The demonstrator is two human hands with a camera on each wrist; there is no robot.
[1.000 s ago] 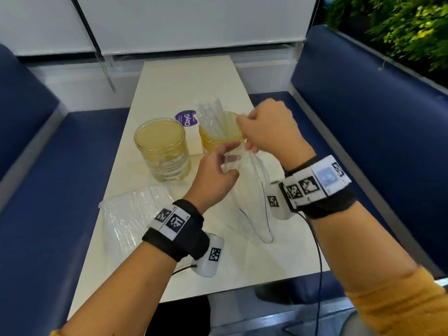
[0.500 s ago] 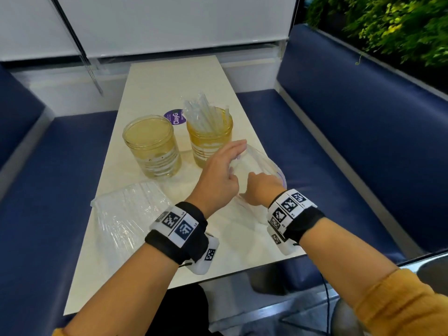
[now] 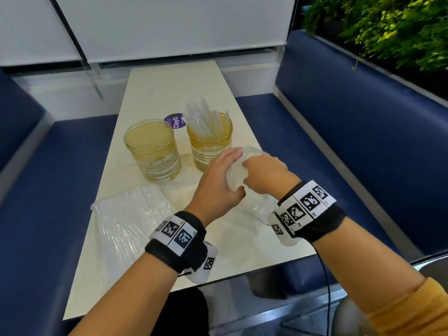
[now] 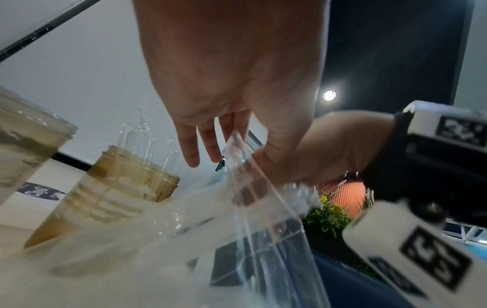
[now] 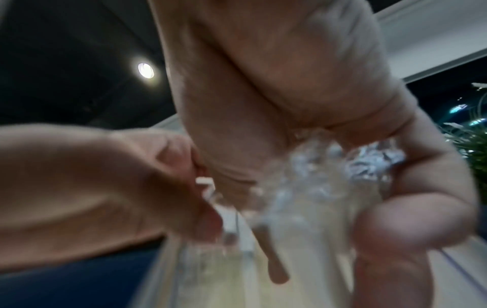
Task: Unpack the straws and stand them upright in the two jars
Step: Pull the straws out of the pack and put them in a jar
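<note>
1. Head: I see a cream table (image 3: 150, 98) between blue benches (image 3: 363, 122). Straws (image 3: 206, 120) stand in the right jar (image 3: 209, 141); the left jar (image 3: 152, 149) holds none; a sealed straw pack (image 3: 126, 214) lies near.
2. Left wrist: left hand (image 4: 237, 87) grips the empty clear bag (image 4: 253, 218).
3. Right wrist: blurred; right hand (image 5: 303, 87) clenches crumpled bag plastic (image 5: 329, 166).

Both hands, left hand (image 3: 218, 183) and right hand (image 3: 263, 174), scrunch an empty clear plastic bag (image 3: 257, 204) near the table's (image 3: 155, 83) right edge, just beside the straw-filled jar (image 3: 209, 141).
</note>
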